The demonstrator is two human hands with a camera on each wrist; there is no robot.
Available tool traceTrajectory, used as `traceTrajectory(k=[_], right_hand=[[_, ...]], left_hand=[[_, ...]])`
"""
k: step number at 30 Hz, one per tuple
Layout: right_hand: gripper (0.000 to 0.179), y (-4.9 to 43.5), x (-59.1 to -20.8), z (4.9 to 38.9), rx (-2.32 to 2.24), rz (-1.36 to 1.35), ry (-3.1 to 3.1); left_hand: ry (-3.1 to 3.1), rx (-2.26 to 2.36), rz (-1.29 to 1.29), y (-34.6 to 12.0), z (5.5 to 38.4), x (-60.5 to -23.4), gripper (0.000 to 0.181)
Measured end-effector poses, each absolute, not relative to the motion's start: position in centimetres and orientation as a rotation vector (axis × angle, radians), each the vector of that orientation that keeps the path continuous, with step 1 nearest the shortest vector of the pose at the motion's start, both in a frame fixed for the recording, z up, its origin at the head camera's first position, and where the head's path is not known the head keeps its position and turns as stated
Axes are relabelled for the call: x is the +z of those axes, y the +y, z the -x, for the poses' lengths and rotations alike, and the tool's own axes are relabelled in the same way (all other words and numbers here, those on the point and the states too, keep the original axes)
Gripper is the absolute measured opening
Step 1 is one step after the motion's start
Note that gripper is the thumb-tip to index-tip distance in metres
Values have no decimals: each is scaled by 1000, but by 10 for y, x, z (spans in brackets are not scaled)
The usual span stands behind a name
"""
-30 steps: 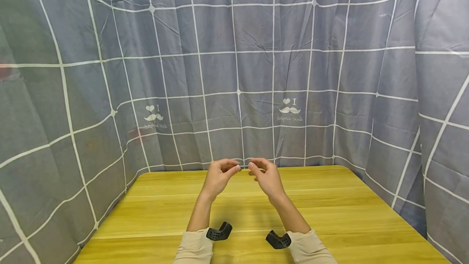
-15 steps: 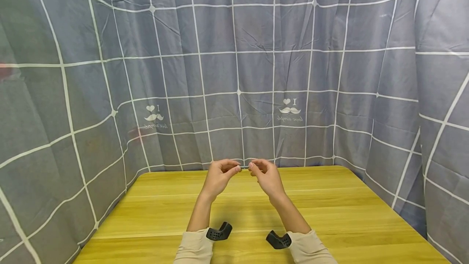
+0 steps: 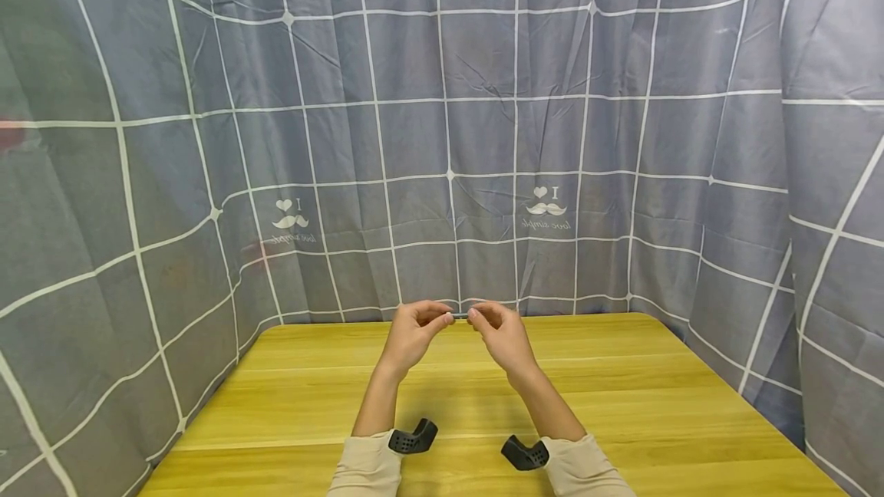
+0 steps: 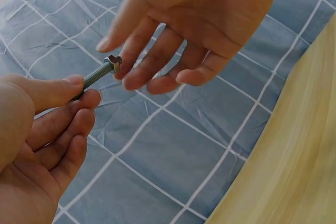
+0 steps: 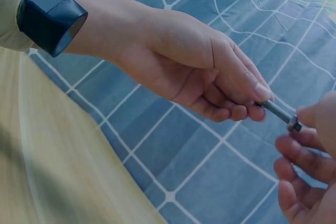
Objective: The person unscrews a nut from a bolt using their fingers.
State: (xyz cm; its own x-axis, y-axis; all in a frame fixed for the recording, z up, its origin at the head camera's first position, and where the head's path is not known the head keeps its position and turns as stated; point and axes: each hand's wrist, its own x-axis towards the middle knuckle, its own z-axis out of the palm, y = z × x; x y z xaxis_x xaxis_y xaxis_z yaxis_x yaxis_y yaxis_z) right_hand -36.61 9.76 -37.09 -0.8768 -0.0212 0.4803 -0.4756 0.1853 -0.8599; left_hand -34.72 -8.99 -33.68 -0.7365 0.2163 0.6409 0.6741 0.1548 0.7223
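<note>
My left hand [image 3: 406, 340] pinches the threaded end of a metal bolt [image 4: 97, 75] between thumb and forefinger, its other fingers curled below. A nut [image 4: 113, 62] sits at the bolt's far end, beside the fingers of my right hand [image 4: 194, 14]. In the left wrist view, the right thumb stands slightly apart from the nut; the forefinger lies just behind it, and whether it touches is hard to tell. The other right fingers hang loosely. The right wrist view shows the nut between the right thumb and forefinger. In the head view the bolt is a thin grey bar.
Below the hands lies a yellow wood-grain table [image 3: 311, 390]. A grey-blue curtain [image 3: 483, 129] with white grid lines hangs behind it and along both sides. Each wrist wears a black camera mount, such as the left mount [image 3: 413, 436].
The right fingers have shifted slightly at the nut end of the bolt. My left hand and the bolt stay almost still.
</note>
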Motion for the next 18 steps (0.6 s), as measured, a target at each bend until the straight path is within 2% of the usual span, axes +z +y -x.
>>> traceTrajectory(k=[5, 13, 18], right_hand=[[18, 98, -371, 367, 1741, -522, -2075], [33, 97, -371, 364, 1739, -473, -2115], [31, 96, -369, 364, 1749, -440, -2135]], left_hand=[[-2047, -1610, 842, -90, 346, -336, 11], [-2048, -1611, 846, -89, 346, -337, 11], [-2042, -1615, 853, -90, 347, -338, 11]])
